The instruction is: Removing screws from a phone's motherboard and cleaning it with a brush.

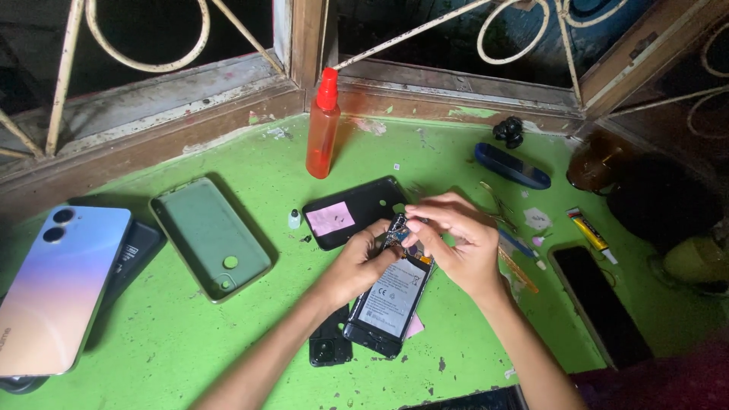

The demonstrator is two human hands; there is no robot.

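Green and paint-chipped, the desk [190, 342] sits under a barred window, and we see both hands meeting over an opened phone [389, 304] that lies back-up near the middle, its battery exposed. Our left hand [363, 262] steadies the phone's upper edge, fingers closed lightly against it; our right hand [456, 243] pinches narrow on a small part at the top of the phone [398, 226], though we cannot tell exactly what it is. Just beside it lie a black back cover [364, 201] with a pink note, a green case [209, 235] and a red-capped orange bottle [323, 129]. We judge the risk to be a slip: a tug too hard could tear a thin cable, or tiny loose pieces could roll off among the clutter.
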